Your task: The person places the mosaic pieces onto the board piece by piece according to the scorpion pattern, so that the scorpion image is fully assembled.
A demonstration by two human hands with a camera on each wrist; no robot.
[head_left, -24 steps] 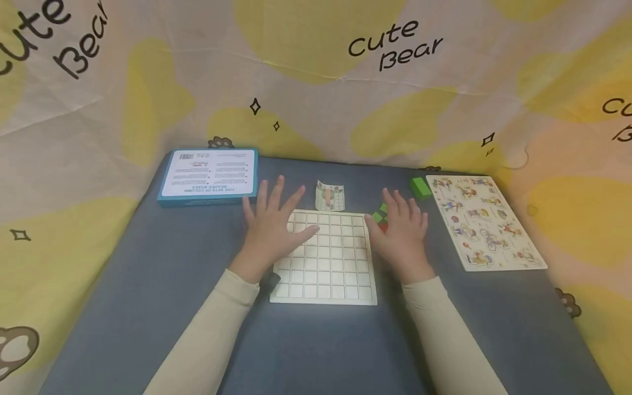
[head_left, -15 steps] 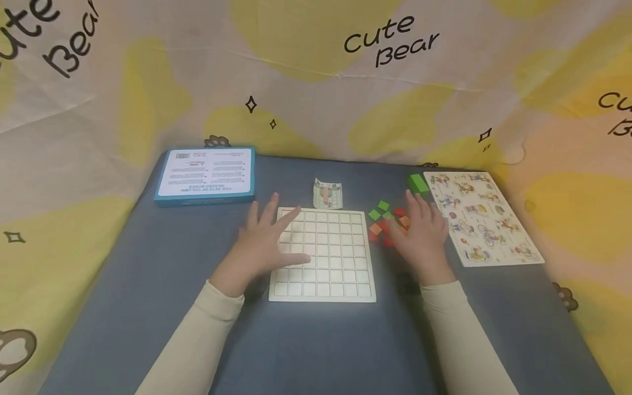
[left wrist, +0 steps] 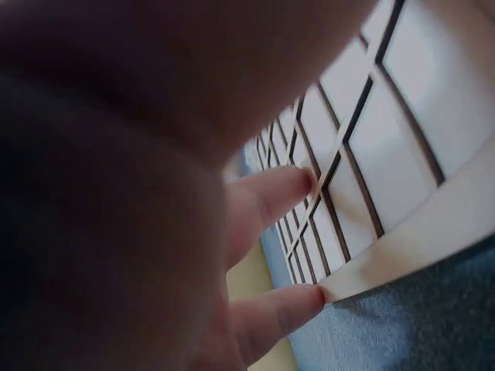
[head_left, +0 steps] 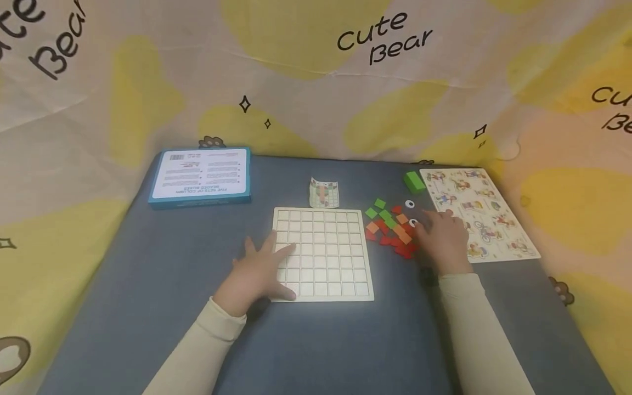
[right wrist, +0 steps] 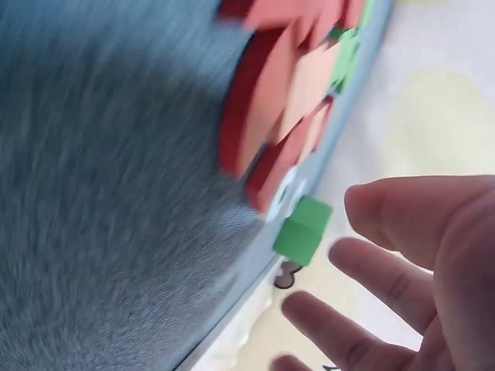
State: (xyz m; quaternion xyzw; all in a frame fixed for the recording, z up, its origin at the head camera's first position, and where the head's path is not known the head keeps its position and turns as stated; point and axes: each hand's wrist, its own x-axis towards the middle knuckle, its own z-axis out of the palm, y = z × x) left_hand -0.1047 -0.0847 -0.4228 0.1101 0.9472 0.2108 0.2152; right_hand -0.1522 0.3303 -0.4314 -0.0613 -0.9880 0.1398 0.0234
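Observation:
A pale board with a grid of square cells point(head_left: 332, 255) lies mid-table. My left hand point(head_left: 254, 271) spreads its fingers along the board's left edge; in the left wrist view two fingertips rest at the rim of the grid board point(left wrist: 433, 263). Right of the board lies a loose heap of red, orange and green tiles point(head_left: 387, 218), with round white eye pieces point(head_left: 409, 204) at its far right side. Beside that heap my right hand point(head_left: 446, 241) hovers with loosely bent fingers and nothing between them. Red tiles point(right wrist: 255, 100) show close up in the right wrist view.
A green block point(head_left: 414, 182) stands at the back right, beside a puzzle board with cartoon figures point(head_left: 494, 230). Behind the grid board sits a small creased pattern card point(head_left: 324, 193). A blue-edged flat box point(head_left: 199, 175) lies at the back left. Patterned cloth hangs behind the table.
My right hand has moved right, off the tiles, uncovering the heap and the eye pieces. My left hand has slid toward me and left, from over the board to its left edge.

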